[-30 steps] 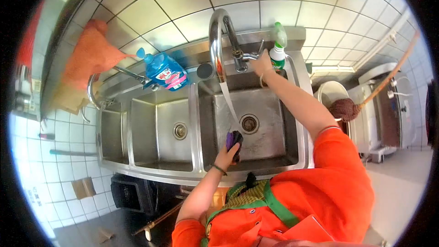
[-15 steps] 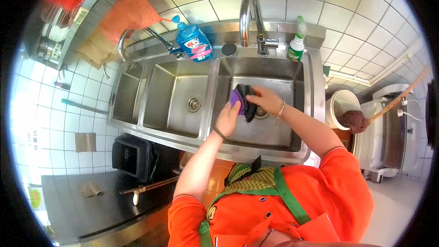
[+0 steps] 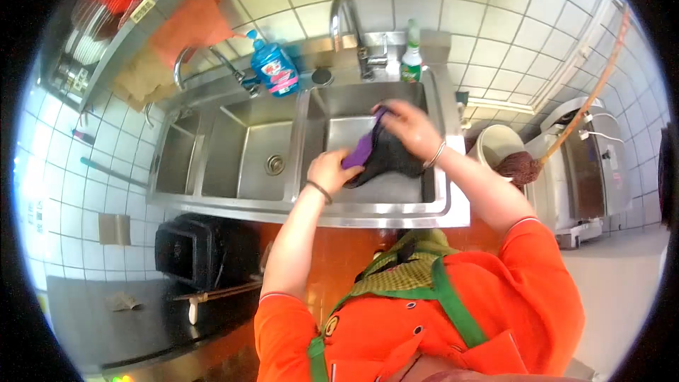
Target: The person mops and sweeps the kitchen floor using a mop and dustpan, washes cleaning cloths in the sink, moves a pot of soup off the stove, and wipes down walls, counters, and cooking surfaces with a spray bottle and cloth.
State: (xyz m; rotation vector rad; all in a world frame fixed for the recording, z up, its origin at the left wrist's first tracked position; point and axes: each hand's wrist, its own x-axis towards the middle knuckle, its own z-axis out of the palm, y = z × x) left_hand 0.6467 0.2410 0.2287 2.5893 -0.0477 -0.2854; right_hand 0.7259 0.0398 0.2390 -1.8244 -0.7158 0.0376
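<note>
while held in both hands, spread as a purple-and-black cloth [image 3: 399, 155] over the rightmost basin [image 3: 364, 93]; impossible to tell whether touching the basin floor. pinched at the lower left between thumb and curled fingers of the left hand [image 3: 327, 172], with little gap to see. gripped along the upper fold by the right hand [image 3: 409, 129], with fingers bent over; blurred, and hard to tell how tightly.

could slip down into the basin, should the bent right fingers lose the fold. could also snag on the bracelet [image 3: 437, 154] at the right wrist, with black fabric hanging just beside. could drip over the front rim [image 3: 375, 217] if wrung too near.

farther back, at a tap [image 3: 346, 18], no stream visible. on the ledge, lettering on a white-and-pink label of a blue bottle [image 3: 276, 69], too blurred to read; likewise on a green-labelled spray bottle [image 3: 411, 64]. up on the shelf edge, dark characters on a pale sticker [image 3: 142, 9], too small to make out. at far left, washed-out blue writing [image 3: 39, 205], not legible.
</note>
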